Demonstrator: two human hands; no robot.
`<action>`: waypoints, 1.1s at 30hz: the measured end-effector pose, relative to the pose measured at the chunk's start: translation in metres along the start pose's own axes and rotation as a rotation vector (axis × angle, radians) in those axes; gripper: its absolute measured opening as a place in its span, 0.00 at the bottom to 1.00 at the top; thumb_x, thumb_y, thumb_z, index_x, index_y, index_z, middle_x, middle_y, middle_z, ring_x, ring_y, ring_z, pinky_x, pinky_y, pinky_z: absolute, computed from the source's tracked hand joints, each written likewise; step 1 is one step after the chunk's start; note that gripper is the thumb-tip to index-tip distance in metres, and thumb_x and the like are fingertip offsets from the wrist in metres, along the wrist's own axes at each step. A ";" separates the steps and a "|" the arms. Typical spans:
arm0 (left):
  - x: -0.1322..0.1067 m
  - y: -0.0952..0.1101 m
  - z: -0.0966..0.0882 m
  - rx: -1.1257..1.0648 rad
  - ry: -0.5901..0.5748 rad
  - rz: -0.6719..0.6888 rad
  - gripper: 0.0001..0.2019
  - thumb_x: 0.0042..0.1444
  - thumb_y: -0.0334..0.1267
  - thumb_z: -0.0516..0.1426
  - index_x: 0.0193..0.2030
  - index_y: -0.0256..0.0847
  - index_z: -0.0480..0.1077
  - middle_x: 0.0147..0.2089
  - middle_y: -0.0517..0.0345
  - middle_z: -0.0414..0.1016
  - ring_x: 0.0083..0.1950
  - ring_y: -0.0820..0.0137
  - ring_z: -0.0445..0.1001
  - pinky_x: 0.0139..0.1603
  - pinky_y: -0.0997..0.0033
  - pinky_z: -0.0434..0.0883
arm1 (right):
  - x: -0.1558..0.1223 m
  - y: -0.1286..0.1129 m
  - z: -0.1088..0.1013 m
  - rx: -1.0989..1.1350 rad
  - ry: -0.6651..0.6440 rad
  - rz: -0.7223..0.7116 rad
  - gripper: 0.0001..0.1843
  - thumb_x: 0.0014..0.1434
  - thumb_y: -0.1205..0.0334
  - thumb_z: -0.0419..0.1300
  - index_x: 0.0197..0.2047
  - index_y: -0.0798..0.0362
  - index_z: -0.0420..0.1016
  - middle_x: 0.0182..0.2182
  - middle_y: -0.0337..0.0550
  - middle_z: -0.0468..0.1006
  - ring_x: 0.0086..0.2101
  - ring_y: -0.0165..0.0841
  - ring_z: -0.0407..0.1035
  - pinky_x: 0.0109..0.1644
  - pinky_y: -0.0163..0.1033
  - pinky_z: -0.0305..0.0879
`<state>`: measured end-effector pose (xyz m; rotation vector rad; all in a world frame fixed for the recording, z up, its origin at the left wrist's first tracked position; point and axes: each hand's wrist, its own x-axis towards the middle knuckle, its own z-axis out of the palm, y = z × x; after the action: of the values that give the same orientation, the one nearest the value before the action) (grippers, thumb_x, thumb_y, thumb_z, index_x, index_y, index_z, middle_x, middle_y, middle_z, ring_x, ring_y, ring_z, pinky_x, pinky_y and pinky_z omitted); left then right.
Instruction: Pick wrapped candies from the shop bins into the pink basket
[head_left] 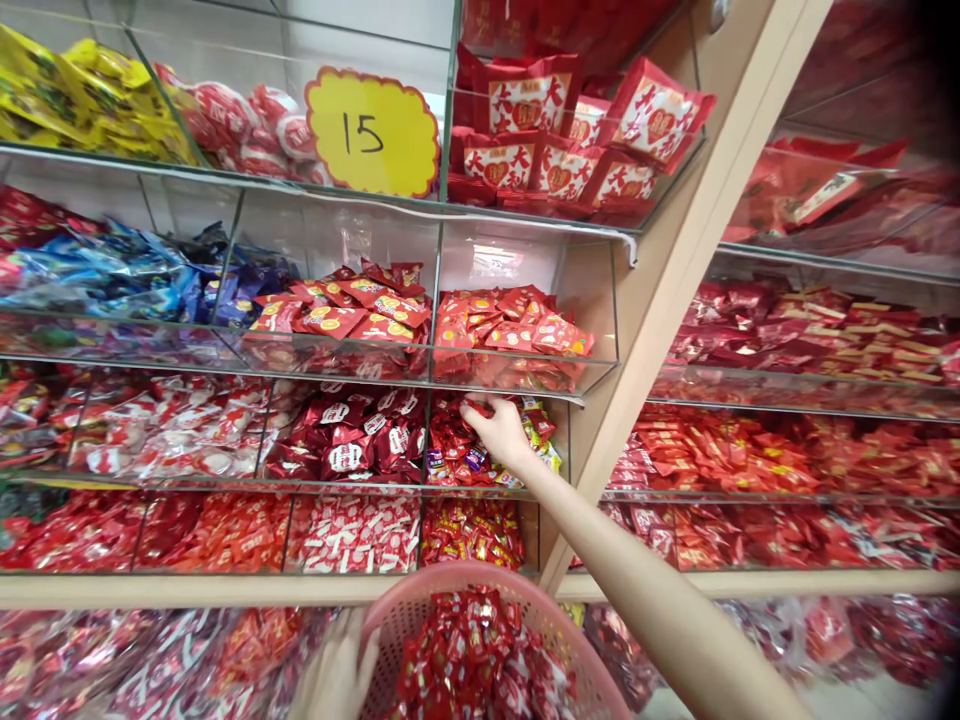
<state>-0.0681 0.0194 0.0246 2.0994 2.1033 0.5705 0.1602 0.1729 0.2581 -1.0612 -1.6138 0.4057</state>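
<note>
My right hand point(496, 432) reaches into a clear compartment of small wrapped candies point(450, 440). Its fingers are closed, with a bit of red wrapper showing at the fingertips. Some yellow and green wrappers lie to the right of that hand. Low in the view is a pink perforated plastic basket point(592, 640), heaped with red wrapped candies point(472, 640). My left hand point(336, 672), slightly blurred, is at the basket's left rim with the thumb against it; its lower part is cut off by the frame.
Clear bins of wrapped sweets fill the shelves. A yellow price card point(373, 132) marked 15 hangs at the top. A slanting wooden upright point(660, 300) divides the shelves, just right of my right hand. Below the wooden ledge point(187, 592) lie more bagged sweets point(172, 660).
</note>
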 end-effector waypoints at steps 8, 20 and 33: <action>-0.002 0.011 -0.012 -0.011 -0.036 -0.011 0.20 0.60 0.41 0.42 0.53 0.37 0.64 0.53 0.47 0.72 0.53 0.63 0.71 0.51 0.63 0.69 | -0.086 -0.034 -0.043 0.090 -0.107 0.106 0.15 0.52 0.55 0.59 0.40 0.55 0.74 0.38 0.44 0.78 0.37 0.33 0.69 0.43 0.38 0.64; -0.003 0.015 -0.015 0.048 -0.063 0.002 0.19 0.61 0.40 0.41 0.54 0.37 0.62 0.52 0.47 0.72 0.52 0.63 0.72 0.48 0.66 0.69 | -0.206 0.079 -0.021 0.016 -0.364 0.352 0.13 0.53 0.57 0.57 0.40 0.54 0.74 0.39 0.45 0.78 0.41 0.38 0.71 0.48 0.42 0.64; -0.006 0.018 -0.020 0.023 -0.061 -0.007 0.20 0.61 0.41 0.41 0.56 0.36 0.61 0.54 0.46 0.71 0.54 0.63 0.70 0.50 0.65 0.69 | -0.205 0.076 0.011 -0.218 -0.448 0.199 0.14 0.55 0.62 0.54 0.43 0.52 0.74 0.42 0.46 0.76 0.43 0.37 0.70 0.49 0.40 0.62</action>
<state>-0.0578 0.0098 0.0478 2.0927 2.0938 0.4765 0.1798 0.0523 0.0765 -1.3730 -1.9863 0.6462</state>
